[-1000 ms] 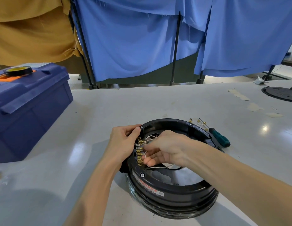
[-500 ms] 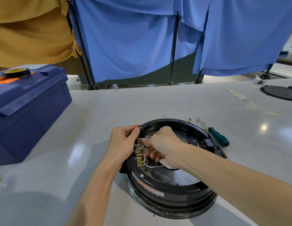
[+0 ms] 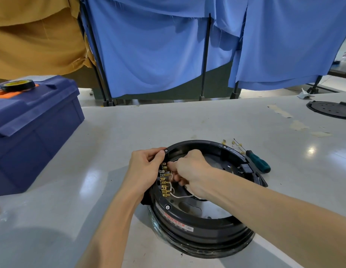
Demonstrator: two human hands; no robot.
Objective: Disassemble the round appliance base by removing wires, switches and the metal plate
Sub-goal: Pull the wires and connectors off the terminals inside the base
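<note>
The round black appliance base (image 3: 199, 227) lies upside down on the grey table, its hollow facing up. A row of brass terminals (image 3: 164, 182) lines its left inner wall, with thin white wires (image 3: 180, 196) running from them. My left hand (image 3: 146, 169) grips the base's left rim, thumb on top. My right hand (image 3: 189, 168) reaches inside, fingers pinched on a white wire at the terminals. The metal plate (image 3: 212, 208) shows at the bottom of the hollow. A small black switch (image 3: 245, 168) sits on the right inner rim.
A green-handled screwdriver (image 3: 258, 161) and loose brass connectors (image 3: 236, 145) lie just right of the base. A blue toolbox (image 3: 31, 128) with a tape roll (image 3: 17, 85) stands at the left. A black round cover (image 3: 331, 109) rests far right. Blue curtains hang behind the table.
My right hand has shifted left and closed from a flatter pose into a pinch at the terminals. The left hand has kept its hold on the rim.
</note>
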